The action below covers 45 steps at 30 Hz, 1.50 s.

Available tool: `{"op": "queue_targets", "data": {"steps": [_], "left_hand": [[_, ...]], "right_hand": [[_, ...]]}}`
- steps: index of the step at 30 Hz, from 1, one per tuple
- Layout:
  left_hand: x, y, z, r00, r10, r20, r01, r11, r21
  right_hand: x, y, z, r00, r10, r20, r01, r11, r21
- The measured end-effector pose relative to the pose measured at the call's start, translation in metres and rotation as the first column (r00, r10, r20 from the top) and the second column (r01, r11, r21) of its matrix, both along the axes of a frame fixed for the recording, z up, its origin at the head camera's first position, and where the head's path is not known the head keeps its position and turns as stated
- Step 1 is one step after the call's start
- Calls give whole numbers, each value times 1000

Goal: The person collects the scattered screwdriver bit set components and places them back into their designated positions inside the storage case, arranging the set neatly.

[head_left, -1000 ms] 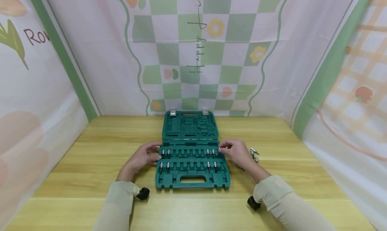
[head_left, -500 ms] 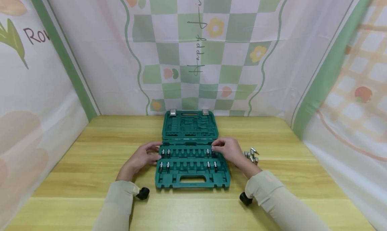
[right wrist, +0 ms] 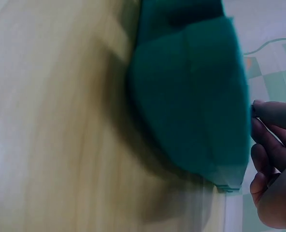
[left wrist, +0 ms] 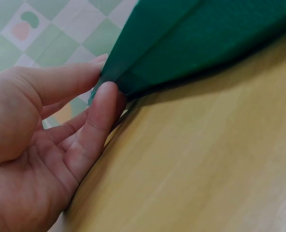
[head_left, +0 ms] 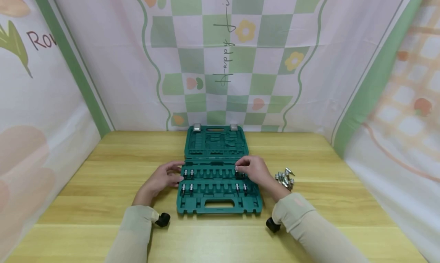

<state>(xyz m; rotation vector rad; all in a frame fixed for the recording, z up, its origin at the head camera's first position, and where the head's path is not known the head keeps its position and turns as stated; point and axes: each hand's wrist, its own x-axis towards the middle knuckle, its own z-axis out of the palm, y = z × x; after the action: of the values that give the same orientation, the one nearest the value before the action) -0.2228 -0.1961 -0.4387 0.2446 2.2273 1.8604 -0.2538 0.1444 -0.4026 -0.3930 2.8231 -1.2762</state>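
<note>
Case (head_left: 253,205) of dark-green moulded plastic lies open on the wood-grain desk (head_left: 220,242). Left hand (head_left: 163,177): grip spread, touching the case's left edge. Right hand (head_left: 256,169): grip pinching a small silver metal piece (right wrist: 253,110), mostly hidden, above the rear row's right end. Silver-and-black bits (head_left: 183,189) occupy both rows; loose silver metal bits (head_left: 285,179) lie piled right of the case.

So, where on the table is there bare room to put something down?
Bare wood: in front of the green case, between the sleeves; left of the left hand; and right of the piled metal bits. It is crowded on the case's right side, where the right hand is, and around the bits.
</note>
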Motion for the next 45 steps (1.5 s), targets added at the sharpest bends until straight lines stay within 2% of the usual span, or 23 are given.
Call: {"op": "queue_targets", "data": {"steps": [11, 17, 23, 45], "left_hand": [[0, -1, 0, 1000, -2, -5, 2, 1000, 1], [0, 0, 0, 1000, 1, -2, -1, 1000, -8], [0, 0, 0, 1000, 0, -1, 0, 1000, -6], [0, 2, 2, 1000, 14, 17, -14, 1000, -15]], "right_hand": [[-3, -12, -7, 999, 31, -17, -31, 999, -10], [-6, -17, -9, 999, 46, -17, -46, 998, 33], [-8, -18, -6, 997, 74, -9, -73, 994, 85], [-12, -19, 0, 994, 95, 57, -101, 989, 111]]}}
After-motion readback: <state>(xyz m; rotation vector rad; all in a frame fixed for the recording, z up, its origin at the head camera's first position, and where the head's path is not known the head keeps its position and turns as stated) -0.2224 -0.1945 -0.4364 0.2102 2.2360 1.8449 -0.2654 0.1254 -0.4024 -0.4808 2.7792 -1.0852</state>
